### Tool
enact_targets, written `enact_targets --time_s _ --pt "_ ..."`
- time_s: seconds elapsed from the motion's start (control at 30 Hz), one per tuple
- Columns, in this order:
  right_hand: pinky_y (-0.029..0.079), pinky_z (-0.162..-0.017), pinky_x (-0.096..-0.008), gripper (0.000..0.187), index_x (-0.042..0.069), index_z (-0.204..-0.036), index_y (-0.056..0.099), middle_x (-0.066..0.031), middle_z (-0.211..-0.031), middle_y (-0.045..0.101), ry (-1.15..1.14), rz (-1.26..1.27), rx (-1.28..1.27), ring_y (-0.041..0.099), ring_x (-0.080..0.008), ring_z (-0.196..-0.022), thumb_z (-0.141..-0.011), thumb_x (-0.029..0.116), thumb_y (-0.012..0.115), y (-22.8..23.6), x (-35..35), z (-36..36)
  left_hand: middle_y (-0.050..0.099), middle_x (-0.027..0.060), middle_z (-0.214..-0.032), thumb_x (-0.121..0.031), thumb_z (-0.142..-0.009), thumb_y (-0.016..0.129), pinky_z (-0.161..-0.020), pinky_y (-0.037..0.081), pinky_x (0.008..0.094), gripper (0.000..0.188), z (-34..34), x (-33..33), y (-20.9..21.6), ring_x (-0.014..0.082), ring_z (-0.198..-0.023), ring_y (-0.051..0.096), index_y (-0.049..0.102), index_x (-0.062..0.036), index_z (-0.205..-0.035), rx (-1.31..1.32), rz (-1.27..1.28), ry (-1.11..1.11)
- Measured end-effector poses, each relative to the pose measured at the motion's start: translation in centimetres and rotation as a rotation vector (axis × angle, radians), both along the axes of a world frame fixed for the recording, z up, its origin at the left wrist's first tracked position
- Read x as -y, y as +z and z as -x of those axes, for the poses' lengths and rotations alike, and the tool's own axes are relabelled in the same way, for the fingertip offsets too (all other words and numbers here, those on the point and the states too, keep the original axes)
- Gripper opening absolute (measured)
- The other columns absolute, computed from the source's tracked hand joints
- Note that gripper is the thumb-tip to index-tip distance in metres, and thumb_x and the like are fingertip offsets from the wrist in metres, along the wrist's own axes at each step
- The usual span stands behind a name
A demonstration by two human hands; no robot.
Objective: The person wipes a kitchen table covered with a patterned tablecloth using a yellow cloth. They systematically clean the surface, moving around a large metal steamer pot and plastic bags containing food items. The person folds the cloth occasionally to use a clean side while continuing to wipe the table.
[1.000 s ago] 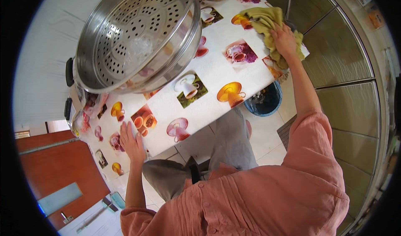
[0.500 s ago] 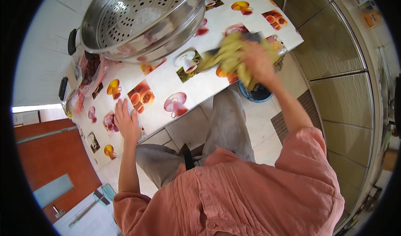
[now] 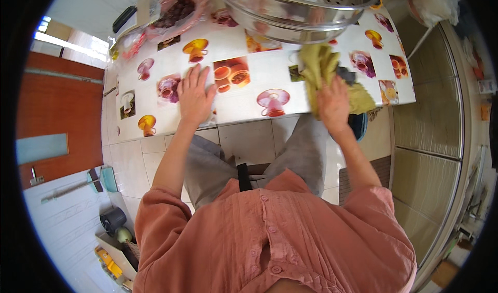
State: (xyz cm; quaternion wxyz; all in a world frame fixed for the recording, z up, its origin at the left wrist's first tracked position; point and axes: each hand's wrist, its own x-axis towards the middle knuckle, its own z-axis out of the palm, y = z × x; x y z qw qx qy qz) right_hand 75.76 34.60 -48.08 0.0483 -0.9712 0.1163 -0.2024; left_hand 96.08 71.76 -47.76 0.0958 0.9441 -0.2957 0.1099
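Head view: the right hand (image 3: 333,103) presses down on a yellow-green cloth (image 3: 324,72), fingers gripping its folds, on the tabletop (image 3: 244,98) covered with a cup-patterned oilcloth. The left hand (image 3: 195,93) lies flat and released, fingers spread, on the tabletop. A perforated steel steamer pot (image 3: 298,5) stands just behind the cloth.

A cup-patterned table (image 3: 249,93) bears a steel steamer pot (image 3: 295,8), yellow cloth (image 3: 324,67).
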Motion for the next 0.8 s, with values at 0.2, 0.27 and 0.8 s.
enact_targets --time_s 0.2,0.27,0.8 --pt "0.028 -0.126 -0.0511 0.046 0.008 -0.141 0.063 -0.0182 -0.158 0.047 0.299 -0.134 -0.164 0.038 -0.0381 -0.150 -0.102 0.031 0.058 1.8 -14.3 -7.8 0.045 0.0085 -0.158 -0.040 -0.099 0.063 -0.121 0.027 0.0526 0.057 -0.3 0.2 0.8 0.0288 -0.148 0.039 0.053 -0.0134 -0.149 -0.100 0.181 -0.004" --pt "0.029 -0.124 -0.0522 0.048 0.009 -0.142 0.062 -0.0189 -0.159 0.046 0.438 -0.214 -0.216 0.037 -0.0378 -0.151 -0.101 0.034 0.059 2.6 -16.9 -10.0 0.046 0.0084 -0.157 -0.039 -0.099 0.063 -0.122 0.027 0.0520 0.056 -1.3 -0.9 0.4 0.0283 -0.148 0.039 0.054 -0.0126 -0.147 -0.183 0.274 -0.012" --pt "0.038 -0.115 -0.0589 0.059 0.000 -0.139 0.059 -0.0284 -0.157 0.043 0.001 0.038 -0.025 0.041 -0.0443 -0.146 -0.104 0.047 0.056 -1.4 -15.1 -34.1 0.045 0.0093 -0.158 -0.034 -0.095 0.065 -0.122 0.025 0.0543 0.057 -1.0 -6.9 2.0 0.0300 -0.150 0.037 0.054 -0.0118 -0.147 -0.072 0.192 0.079"
